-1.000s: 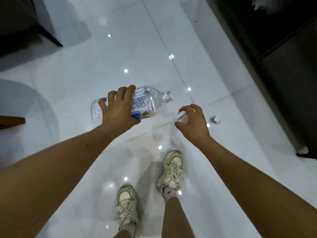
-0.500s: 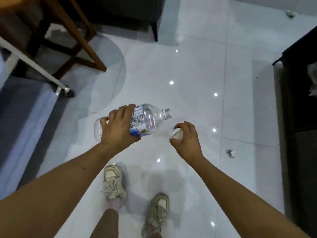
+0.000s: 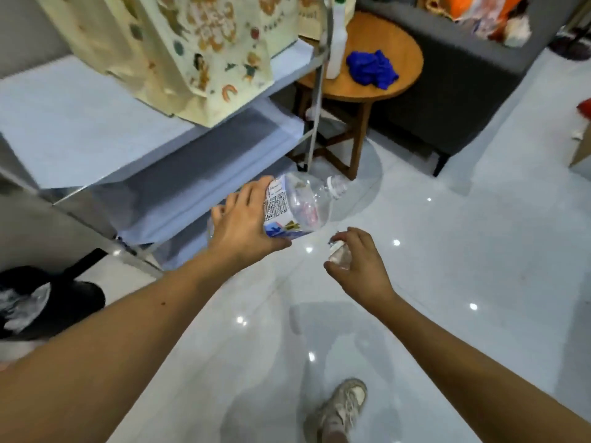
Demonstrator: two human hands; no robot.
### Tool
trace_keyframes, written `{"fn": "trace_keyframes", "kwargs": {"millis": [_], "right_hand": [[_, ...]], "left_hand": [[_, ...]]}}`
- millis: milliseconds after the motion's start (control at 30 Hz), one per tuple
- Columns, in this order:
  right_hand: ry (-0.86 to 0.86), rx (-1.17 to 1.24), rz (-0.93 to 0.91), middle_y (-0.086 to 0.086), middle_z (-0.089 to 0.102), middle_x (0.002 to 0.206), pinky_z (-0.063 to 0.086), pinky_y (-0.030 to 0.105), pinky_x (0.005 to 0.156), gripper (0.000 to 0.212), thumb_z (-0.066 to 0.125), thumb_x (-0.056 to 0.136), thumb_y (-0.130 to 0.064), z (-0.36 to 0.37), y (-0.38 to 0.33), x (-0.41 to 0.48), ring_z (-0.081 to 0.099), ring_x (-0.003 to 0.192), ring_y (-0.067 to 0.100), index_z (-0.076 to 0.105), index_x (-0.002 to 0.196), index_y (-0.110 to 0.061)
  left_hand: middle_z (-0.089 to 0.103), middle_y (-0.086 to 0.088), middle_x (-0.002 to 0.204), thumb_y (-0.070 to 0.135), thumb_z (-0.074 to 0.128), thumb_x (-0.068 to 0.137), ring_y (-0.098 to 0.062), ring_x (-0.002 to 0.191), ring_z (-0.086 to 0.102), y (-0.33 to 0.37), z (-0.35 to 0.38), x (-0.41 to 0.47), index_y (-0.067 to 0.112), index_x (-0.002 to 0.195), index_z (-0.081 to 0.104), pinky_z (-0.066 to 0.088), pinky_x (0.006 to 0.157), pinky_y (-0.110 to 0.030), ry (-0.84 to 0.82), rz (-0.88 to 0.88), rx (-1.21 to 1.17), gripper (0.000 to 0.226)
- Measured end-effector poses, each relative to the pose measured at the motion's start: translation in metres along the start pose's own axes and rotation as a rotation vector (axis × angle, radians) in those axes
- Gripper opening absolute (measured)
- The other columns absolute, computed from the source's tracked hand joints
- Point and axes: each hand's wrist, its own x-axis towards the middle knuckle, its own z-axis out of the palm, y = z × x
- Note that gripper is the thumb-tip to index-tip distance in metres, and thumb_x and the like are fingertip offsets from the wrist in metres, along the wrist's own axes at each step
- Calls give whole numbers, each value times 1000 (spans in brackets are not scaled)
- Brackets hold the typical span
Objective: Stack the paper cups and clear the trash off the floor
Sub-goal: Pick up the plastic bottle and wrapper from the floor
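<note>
My left hand (image 3: pixel 244 227) grips a clear plastic bottle (image 3: pixel 303 204) around its labelled middle, holding it on its side above the floor with the capped neck pointing right. My right hand (image 3: pixel 358 266) is curled around a small whitish piece of trash (image 3: pixel 337 255), held in its fingertips just below and right of the bottle. No paper cups are in view.
A metal rack with light blue shelves (image 3: pixel 192 177) and a patterned cream bag (image 3: pixel 192 49) stands left. A round wooden table (image 3: pixel 380 81) with a blue cloth (image 3: pixel 371 68) and a dark sofa (image 3: pixel 463 84) lie beyond. A black bin bag (image 3: pixel 41 302) sits far left. Glossy white floor (image 3: pixel 463 266) spreads right.
The view has swung left: the rack, table and sofa came into sight. Both hands keep their hold on the bottle and the small trash, in about the same pose.
</note>
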Motion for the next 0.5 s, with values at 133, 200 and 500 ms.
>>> {"fn": "trace_keyframes", "kwargs": {"millis": [133, 200, 500], "right_hand": [[-96, -41, -75, 5, 41, 135, 30, 16, 92, 43, 68, 77, -14, 67, -116, -54, 43, 122, 21, 54, 118, -16], [-153, -52, -111, 7, 41, 134, 29, 17, 91, 44, 68, 77, -13, 101, -170, -86, 45, 118, 22, 53, 118, -15], [-460, -203, -432, 11, 40, 137, 32, 28, 103, 48, 68, 78, -12, 218, -369, -169, 40, 126, 27, 51, 123, -12]], "left_hand": [[31, 2, 143, 46, 76, 64, -22, 128, 30, -84, -98, -110, 30, 142, 16, 23, 99, -39, 81, -98, -9, 100], [31, 3, 144, 47, 77, 63, -22, 128, 30, -124, -140, -170, 30, 142, 16, 23, 100, -39, 108, -201, -21, 101], [35, -2, 141, 44, 78, 63, -26, 127, 34, -251, -285, -335, 26, 142, 19, 27, 100, -41, 398, -569, -29, 100]]}}
